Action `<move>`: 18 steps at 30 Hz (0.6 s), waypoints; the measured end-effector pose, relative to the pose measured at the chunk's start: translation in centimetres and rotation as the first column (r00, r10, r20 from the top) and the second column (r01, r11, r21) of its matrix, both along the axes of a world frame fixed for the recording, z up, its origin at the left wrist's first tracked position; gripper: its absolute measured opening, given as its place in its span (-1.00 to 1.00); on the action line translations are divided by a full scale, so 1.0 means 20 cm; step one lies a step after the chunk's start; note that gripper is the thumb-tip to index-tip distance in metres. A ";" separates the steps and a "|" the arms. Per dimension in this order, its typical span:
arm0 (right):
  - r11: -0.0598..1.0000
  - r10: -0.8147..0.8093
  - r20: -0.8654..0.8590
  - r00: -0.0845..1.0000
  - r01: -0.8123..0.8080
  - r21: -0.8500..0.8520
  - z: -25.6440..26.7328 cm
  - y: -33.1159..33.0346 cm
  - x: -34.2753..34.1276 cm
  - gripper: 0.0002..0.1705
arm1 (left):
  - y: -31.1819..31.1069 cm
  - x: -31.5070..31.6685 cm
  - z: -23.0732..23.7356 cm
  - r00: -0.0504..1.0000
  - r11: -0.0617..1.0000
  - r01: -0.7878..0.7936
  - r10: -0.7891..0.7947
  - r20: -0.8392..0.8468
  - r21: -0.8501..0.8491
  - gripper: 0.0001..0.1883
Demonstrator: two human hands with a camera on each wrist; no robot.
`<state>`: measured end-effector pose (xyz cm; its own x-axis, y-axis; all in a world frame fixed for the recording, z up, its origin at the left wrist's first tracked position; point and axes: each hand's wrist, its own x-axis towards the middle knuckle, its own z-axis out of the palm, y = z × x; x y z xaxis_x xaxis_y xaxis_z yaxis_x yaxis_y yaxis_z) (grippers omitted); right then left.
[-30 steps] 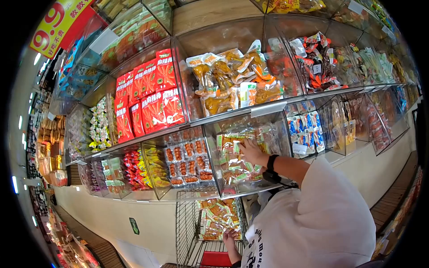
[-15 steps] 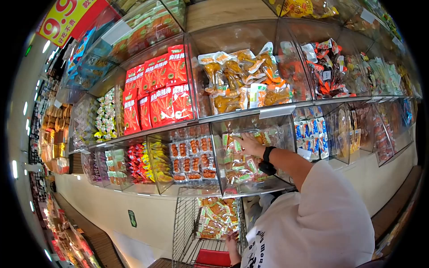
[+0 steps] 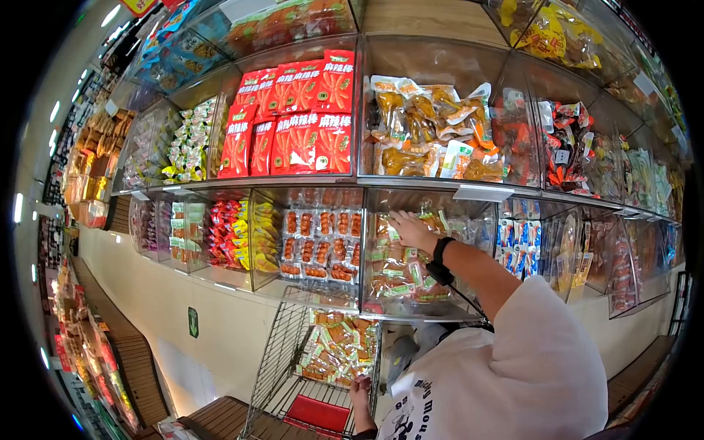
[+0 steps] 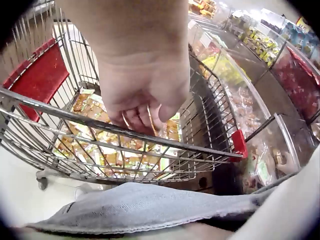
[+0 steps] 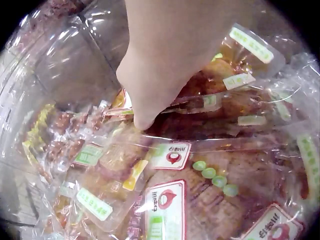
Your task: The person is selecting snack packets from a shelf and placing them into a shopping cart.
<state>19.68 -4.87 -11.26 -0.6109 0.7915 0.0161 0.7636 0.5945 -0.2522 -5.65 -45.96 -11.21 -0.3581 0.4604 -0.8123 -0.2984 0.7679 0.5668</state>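
My right hand [image 3: 414, 231] reaches into a clear bin, its fingers stretched over clear-wrapped snack packets [image 3: 390, 277] with green and white labels. From the right wrist, the thumb [image 5: 145, 119] points down at the edge of a packet; the other fingers are hidden behind the hand and wrapping. Flat brown food shows through the nearest packets [image 5: 212, 202]. Low by the shopping cart [image 4: 239, 145], my left hand [image 4: 145, 82] hangs with loosely curled fingers and holds nothing. Similar packets [image 3: 334, 345] cover part of the cart's floor behind it.
Clear dividers separate the bins. Sausage packs [image 3: 319, 242] lie to the left of my right hand, blue-and-white packets [image 3: 518, 242] to the right. Red bags [image 3: 293, 132] and packed drumsticks [image 3: 433, 121] fill the shelf above. A red panel [image 3: 317, 415] crosses the cart.
The head view has turned, so the shelves sit more level and further right. My right hand stays among the packets, its fingers shifting slightly. The left hand still hangs by the cart.
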 end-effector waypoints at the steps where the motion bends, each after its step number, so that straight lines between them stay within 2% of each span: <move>1: 0.999 -0.020 0.024 1.000 0.020 -0.028 0.00 0.00 -0.02 -0.25 | -0.01 0.00 -0.01 1.000 1.000 -0.025 0.025 0.006 -0.007 -0.82; 3: 0.989 -0.087 0.060 0.994 0.094 -0.114 0.01 -0.01 -0.04 -0.20 | -0.01 -0.01 0.01 1.000 0.999 -0.029 0.029 -0.001 -0.023 -0.81; 6: 0.995 -0.098 -0.047 0.994 0.097 -0.031 0.04 -0.07 0.01 -0.21 | 0.04 -0.01 0.06 1.000 0.999 0.025 -0.025 -0.005 -0.023 -0.78; 9: 0.974 -0.224 -0.058 0.973 0.226 0.034 0.04 -0.21 0.11 -0.26 | 0.02 -0.02 0.04 1.000 1.000 -0.009 0.009 0.008 -0.001 -0.77; 11: 0.990 -0.137 0.063 0.989 0.136 0.028 -0.08 -0.25 0.20 -0.29 | 0.06 0.00 0.07 1.000 0.999 -0.019 0.020 0.007 -0.029 -0.80; 13: 0.987 -0.103 0.076 0.992 0.111 -0.113 -0.07 -0.26 0.24 -0.35 | 0.02 -0.03 0.00 0.999 0.999 0.043 -0.043 0.006 -0.012 -0.81; 14: 0.973 -0.165 0.130 0.978 0.183 -0.141 -0.06 -0.26 0.25 -0.37 | 0.00 -0.04 -0.04 0.997 0.997 0.073 -0.073 0.004 -0.004 -0.82; 16: 0.925 -0.280 0.238 0.930 0.328 -0.192 -0.01 -0.27 0.26 -0.41 | 0.03 -0.04 -0.03 1.000 1.000 0.031 -0.031 -0.002 -0.002 -0.84; 18: 0.917 -0.333 0.248 0.910 0.374 -0.140 0.03 -0.27 0.29 -0.45 | 0.06 -0.06 -0.03 1.000 0.999 0.022 -0.022 0.004 0.026 -0.85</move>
<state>25.52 -10.34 -10.63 -0.2630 0.9328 -0.2464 0.9624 0.2355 -0.1356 -6.89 -44.68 -11.87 -0.3443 0.4887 -0.8016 -0.2843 0.7595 0.5851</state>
